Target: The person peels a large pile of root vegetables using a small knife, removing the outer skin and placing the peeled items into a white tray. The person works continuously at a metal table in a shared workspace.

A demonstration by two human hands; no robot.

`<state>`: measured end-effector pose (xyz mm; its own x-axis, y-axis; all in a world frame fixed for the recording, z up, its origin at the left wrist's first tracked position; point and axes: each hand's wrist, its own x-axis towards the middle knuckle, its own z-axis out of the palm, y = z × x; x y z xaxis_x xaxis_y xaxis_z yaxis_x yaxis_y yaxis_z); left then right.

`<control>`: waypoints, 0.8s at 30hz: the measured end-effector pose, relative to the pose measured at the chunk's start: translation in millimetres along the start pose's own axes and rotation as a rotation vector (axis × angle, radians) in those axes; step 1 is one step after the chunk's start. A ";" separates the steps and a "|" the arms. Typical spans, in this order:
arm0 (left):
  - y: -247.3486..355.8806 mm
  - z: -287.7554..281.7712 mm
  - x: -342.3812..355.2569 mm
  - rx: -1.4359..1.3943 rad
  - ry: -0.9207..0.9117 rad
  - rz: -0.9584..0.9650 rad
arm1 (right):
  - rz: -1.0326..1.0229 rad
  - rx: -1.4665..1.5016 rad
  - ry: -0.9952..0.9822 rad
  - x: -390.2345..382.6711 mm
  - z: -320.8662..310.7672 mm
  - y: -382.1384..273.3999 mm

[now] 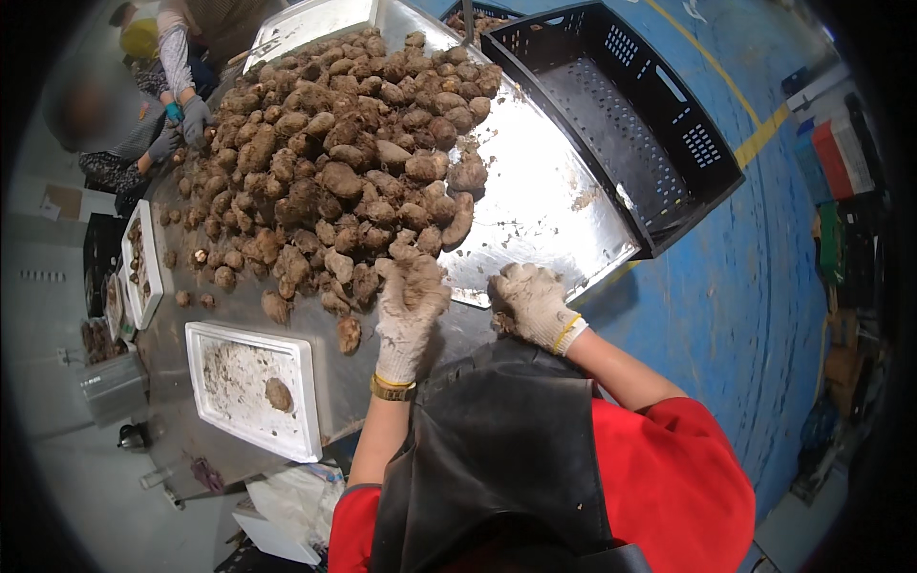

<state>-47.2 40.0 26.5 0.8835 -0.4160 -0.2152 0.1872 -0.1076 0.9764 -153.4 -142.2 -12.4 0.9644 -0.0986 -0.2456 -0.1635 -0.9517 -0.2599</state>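
Muddy tuber pile point(334, 153) | left grip point(409, 306) clenched on its edge | right grip point(530, 301) clenched beside

Lighting: bright, even, from overhead. Glare is seen on the metal desk point(544, 205); shadows are soft. Strong fisheye bending and a black vignette are noted at the rim. Centre sharp, edges blurred.

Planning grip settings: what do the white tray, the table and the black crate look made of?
White tray: likely foam, matte, thick soft-edged rim, soiled.
Table: sheet metal, probably stainless, shiny with reflections.
Black crate: moulded plastic, perforated walls and floor.
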 end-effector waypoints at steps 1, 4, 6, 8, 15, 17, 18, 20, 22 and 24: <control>-8.0 -7.7 1.1 -0.090 0.016 -0.044 | -0.052 -0.068 0.009 3.1 6.8 2.0; -22.0 -25.8 3.9 -0.269 0.005 -0.146 | 0.015 -0.026 0.023 3.4 5.0 8.0; -19.0 -29.4 -3.7 -0.366 0.036 -0.162 | 0.085 0.120 -0.066 8.5 7.7 18.5; -22.6 -31.6 -6.9 -0.259 0.105 -0.131 | 0.091 0.292 0.005 1.2 1.0 26.3; -8.4 -12.3 -9.6 -0.050 -0.012 -0.065 | -0.023 0.761 0.369 -26.9 -21.5 13.7; -18.3 -14.9 -7.1 0.053 -0.086 -0.017 | -0.061 0.852 0.429 -29.2 -26.9 4.0; -18.1 -14.3 -8.6 0.061 -0.079 -0.029 | -0.052 0.854 0.419 -28.7 -29.5 -0.2; -16.1 -10.2 -13.4 0.078 -0.064 -0.053 | -0.038 0.858 0.396 -27.8 -35.3 -7.4; -7.6 -5.2 -15.6 0.181 -0.073 -0.033 | 0.058 1.147 0.273 -27.7 -37.8 -11.0; -10.2 -4.6 -13.1 0.113 -0.115 -0.021 | 0.181 1.622 0.116 -26.9 -34.1 -12.3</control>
<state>-58.7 50.6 19.4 0.8236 -0.5127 -0.2423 0.1495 -0.2158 0.9649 -170.3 -137.8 29.2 0.9066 -0.2595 -0.3327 -0.2323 0.3512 -0.9070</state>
